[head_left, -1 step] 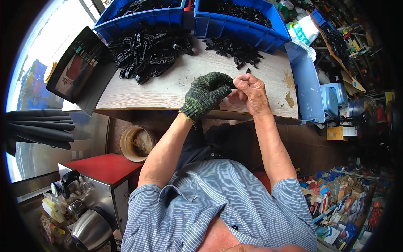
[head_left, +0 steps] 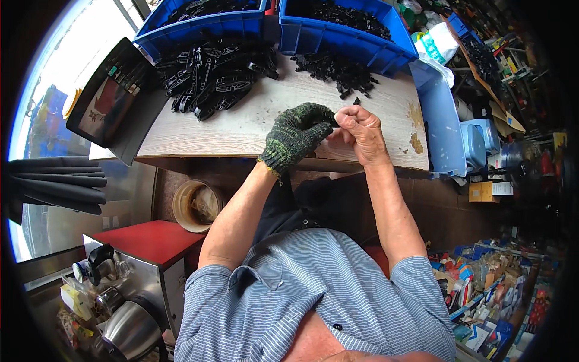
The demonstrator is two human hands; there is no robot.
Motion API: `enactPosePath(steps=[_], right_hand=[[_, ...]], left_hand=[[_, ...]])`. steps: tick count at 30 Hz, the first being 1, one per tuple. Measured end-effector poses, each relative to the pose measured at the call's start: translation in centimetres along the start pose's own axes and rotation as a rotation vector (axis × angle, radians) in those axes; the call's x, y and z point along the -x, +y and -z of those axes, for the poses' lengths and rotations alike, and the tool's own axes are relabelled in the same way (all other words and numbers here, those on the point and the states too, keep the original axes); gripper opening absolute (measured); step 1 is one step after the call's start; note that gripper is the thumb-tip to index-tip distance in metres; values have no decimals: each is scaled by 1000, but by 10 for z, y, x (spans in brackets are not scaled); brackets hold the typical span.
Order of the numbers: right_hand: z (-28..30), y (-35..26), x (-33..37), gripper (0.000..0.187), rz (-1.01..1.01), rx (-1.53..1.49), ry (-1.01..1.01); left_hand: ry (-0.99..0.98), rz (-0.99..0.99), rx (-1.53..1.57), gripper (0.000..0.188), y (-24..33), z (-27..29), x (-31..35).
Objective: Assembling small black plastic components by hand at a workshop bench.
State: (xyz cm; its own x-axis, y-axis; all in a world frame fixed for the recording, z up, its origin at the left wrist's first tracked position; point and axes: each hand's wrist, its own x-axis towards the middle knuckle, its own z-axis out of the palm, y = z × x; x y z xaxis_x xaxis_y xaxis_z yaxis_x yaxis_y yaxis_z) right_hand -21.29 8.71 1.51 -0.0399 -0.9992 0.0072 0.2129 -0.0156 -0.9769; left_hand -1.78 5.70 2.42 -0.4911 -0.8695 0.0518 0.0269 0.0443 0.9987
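Observation:
Over the front part of the pale wooden table (head_left: 208, 137), both my hands meet. My left hand (head_left: 295, 137) wears a green and black knit glove and has its fingers closed in a pinch. Bare and also pinched, my right hand (head_left: 366, 134) touches the gloved fingertips. Whatever sits between them is too small and hidden to name. Beyond my left hand lies a heap of long black plastic parts with slots (head_left: 208, 81). A spread of small black plastic pieces (head_left: 335, 73) lies past my right hand, with one loose piece (head_left: 357, 101) nearer to it.
Two blue bins (head_left: 301, 39) of black parts stand along the table's back. A propped dark tablet case (head_left: 108, 99) is at the left. A light-blue tub (head_left: 443, 120) adjoins the right edge. Below the table stand a round bucket (head_left: 183, 205) and a red-topped cabinet (head_left: 142, 240).

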Motion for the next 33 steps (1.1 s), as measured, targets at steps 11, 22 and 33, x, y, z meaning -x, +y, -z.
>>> enactPosePath(steps=[11, 22, 33], right_hand=[[-5, -2, -4, 13, -98, -10, 0], [-16, -18, -9, 33, -206, 155, 8], [-18, -2, -2, 45, -59, 207, 38]], left_hand=[[97, 97, 72, 27, -4, -1, -7], [277, 112, 216, 27, -2, -5, -2], [148, 87, 224, 23, -9, -3, -2]])
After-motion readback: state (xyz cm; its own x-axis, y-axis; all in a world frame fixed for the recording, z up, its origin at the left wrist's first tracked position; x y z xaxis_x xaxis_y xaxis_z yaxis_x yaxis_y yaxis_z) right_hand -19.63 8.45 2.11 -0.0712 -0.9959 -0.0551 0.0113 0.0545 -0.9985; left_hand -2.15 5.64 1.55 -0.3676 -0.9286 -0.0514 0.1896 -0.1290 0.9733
